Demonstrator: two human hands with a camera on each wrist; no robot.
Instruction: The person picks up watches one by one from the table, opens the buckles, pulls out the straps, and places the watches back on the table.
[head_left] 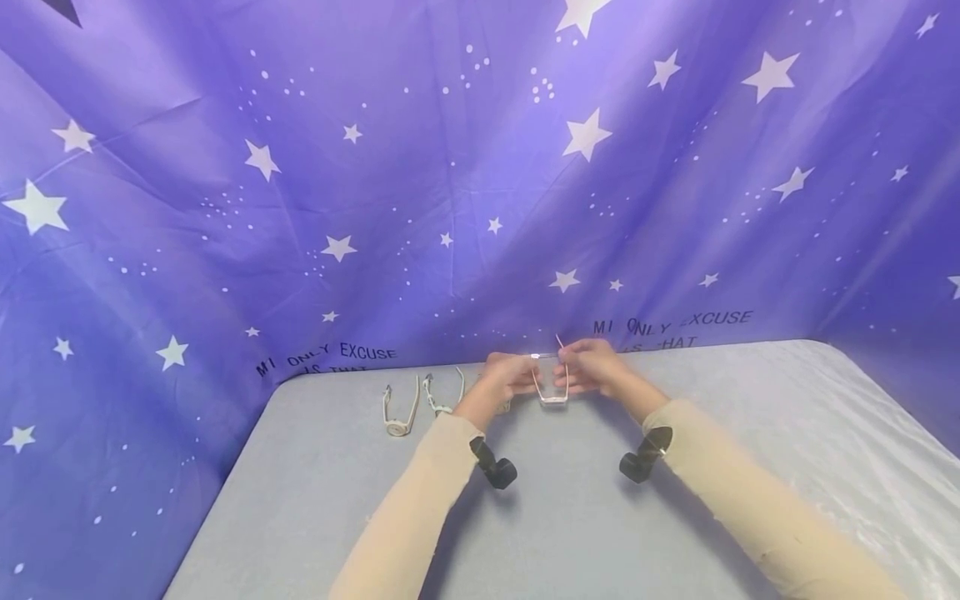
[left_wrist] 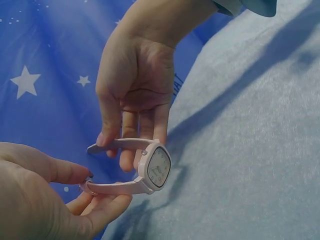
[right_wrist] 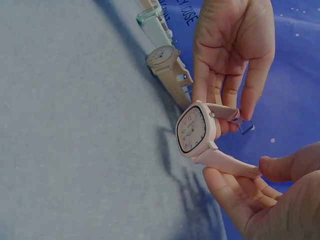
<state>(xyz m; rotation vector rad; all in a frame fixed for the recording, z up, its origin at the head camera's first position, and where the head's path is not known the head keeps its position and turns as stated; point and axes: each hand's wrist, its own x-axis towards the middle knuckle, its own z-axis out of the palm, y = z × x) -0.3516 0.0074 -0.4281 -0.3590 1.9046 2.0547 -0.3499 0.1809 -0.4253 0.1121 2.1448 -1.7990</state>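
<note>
A pale pink wristwatch [right_wrist: 192, 131] with a rounded-square dial is held up between both hands, its strap unfastened. My left hand [head_left: 501, 385] pinches the buckle end of the strap; the metal buckle [right_wrist: 247, 126] stands out past the fingers in the right wrist view. Thumb and fingers of my right hand [head_left: 596, 368] pinch the holed end, seen as the strap tail [left_wrist: 97, 148] in the left wrist view. The watch face points toward the table side, and the two strap halves stay apart. Above the table, neither hand holds anything else.
Left of my hands, a beige watch [head_left: 397, 427] and a mint-green watch [head_left: 442, 408] lie on the grey cloth-covered table [head_left: 570, 517]. A tan watch [right_wrist: 162, 56] lies nearest my left hand. Behind the table hangs a purple star-printed curtain [head_left: 450, 183].
</note>
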